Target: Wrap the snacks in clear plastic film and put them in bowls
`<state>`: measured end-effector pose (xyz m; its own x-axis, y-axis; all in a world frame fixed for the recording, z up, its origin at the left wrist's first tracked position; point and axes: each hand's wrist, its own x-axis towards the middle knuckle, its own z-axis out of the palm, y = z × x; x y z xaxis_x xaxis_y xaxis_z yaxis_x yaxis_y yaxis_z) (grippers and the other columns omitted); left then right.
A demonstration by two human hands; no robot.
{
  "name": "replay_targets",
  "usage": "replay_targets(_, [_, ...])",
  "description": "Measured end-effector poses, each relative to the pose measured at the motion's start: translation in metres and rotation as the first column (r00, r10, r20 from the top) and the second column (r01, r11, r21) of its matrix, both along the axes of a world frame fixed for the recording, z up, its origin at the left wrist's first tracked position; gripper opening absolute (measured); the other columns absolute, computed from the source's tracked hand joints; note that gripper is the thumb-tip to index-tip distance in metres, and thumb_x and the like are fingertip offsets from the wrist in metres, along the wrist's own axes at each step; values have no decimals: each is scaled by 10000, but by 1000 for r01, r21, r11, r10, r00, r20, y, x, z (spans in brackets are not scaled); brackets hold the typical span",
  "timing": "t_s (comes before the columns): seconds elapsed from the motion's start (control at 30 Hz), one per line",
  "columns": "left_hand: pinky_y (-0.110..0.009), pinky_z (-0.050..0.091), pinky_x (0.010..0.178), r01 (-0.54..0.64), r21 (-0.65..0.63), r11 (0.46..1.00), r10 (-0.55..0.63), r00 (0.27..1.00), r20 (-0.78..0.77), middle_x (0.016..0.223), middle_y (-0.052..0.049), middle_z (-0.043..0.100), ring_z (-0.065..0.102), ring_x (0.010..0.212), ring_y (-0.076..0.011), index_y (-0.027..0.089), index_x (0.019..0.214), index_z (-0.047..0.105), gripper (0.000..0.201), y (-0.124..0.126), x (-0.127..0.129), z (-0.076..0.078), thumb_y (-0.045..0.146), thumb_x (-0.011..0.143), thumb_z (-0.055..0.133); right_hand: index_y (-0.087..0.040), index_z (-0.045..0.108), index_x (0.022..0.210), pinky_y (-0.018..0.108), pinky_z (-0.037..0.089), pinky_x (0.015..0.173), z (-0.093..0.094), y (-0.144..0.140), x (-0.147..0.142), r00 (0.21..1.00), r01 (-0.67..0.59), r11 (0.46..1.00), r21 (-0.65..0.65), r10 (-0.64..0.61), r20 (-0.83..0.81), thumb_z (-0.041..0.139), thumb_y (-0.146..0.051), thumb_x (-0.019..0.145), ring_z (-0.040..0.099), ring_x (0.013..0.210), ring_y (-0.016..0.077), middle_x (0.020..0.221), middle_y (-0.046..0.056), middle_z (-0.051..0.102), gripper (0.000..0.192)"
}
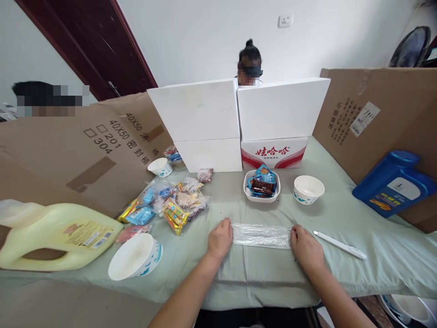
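Note:
A clear roll of plastic wrap (261,235) lies crosswise on the cloth in front of me. My left hand (220,239) is closed on its left end, fingers curled around the edge. At the opposite end my right hand (307,248) grips the roll the same way. Just right of that hand lies a white utility knife (340,245), slanting toward the lower right. Beyond the roll stands a white dish (250,197) filled with wrapped snacks (262,186). Beside the dish is a white paper bowl (308,189) with blue marks.
Bagged snacks (182,200) pile up at left, near another bowl (134,257) and a yellow jug (58,234). A blue bottle (396,182) leans at right. White boxes (205,114) and cardboard panels (378,132) border the table (266,278). Two people are behind them.

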<state>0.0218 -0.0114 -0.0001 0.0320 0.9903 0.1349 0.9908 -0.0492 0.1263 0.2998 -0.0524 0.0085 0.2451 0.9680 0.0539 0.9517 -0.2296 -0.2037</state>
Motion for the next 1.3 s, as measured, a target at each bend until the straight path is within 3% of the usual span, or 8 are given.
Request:
replay_targets(0.27, [-369,471,803,36,185,982,-42,999,26,1032,-136,647,616,923,-265,145,1085,593,234,-7,0,10,230,919,452,-151,581,1078,312,461,666,-2,0,6,1000,-23,980,199,20,14,406,-330,943,647,817,223,998,112,665,283])
replay_targets(0.37, [-454,447,915,170,389,905,-217,973,81,1091,-152,624,564,1047,-296,137,1073,602,238,-19,10,18,207,908,445,-146,589,1088,384,454,849,0,-4,-1,981,-195,863,465,177,84,451,-338,920,587,995,269,1078,142,625,290])
replay_targets(0.47, [-449,433,987,386,332,860,-450,882,140,1151,-118,621,553,1104,-259,168,1111,602,289,-32,34,20,146,903,401,-172,596,1109,452,378,969,4,-3,-18,953,-303,789,535,267,146,486,-291,907,496,1158,302,1192,142,589,259])
replay_targets(0.73, [-652,126,1122,496,-182,849,-484,868,109,1581,-82,178,72,1449,-373,281,1480,293,676,-37,49,7,469,884,550,-150,616,1130,453,412,934,-20,34,14,978,-169,900,401,204,-46,441,-263,899,554,1082,290,1167,161,625,311])
replay_targets(0.93, [-609,158,1137,607,-176,775,-593,794,132,1572,-58,225,124,1453,-315,310,1468,297,604,-30,8,8,427,922,525,-137,613,1104,321,501,724,-24,22,43,974,-116,924,365,177,-140,388,-264,906,632,758,196,860,75,679,325])
replay_targets(1.07, [-585,246,1116,606,-21,795,-597,788,151,1492,-95,380,272,1401,-303,244,1389,426,461,-28,-2,9,336,942,488,-132,633,1088,425,463,867,-9,2,28,991,-99,883,460,128,-33,415,-301,918,601,956,270,1018,138,651,324])
replay_targets(1.17, [-512,397,1026,544,99,833,-553,812,187,1292,-117,542,460,1230,-287,198,1242,551,339,-32,11,11,204,911,476,-160,622,1162,489,351,1024,0,-5,-1,958,-280,827,487,277,81,434,-325,933,490,1194,304,1206,151,605,339])
replay_targets(1.3, [-415,489,870,449,117,886,-464,861,207,1044,-91,591,542,976,-244,190,1115,608,280,-37,34,12,135,890,450,-245,404,1428,501,190,1134,-4,2,-35,744,-664,725,185,665,68,427,-489,922,263,1404,277,1486,74,404,562])
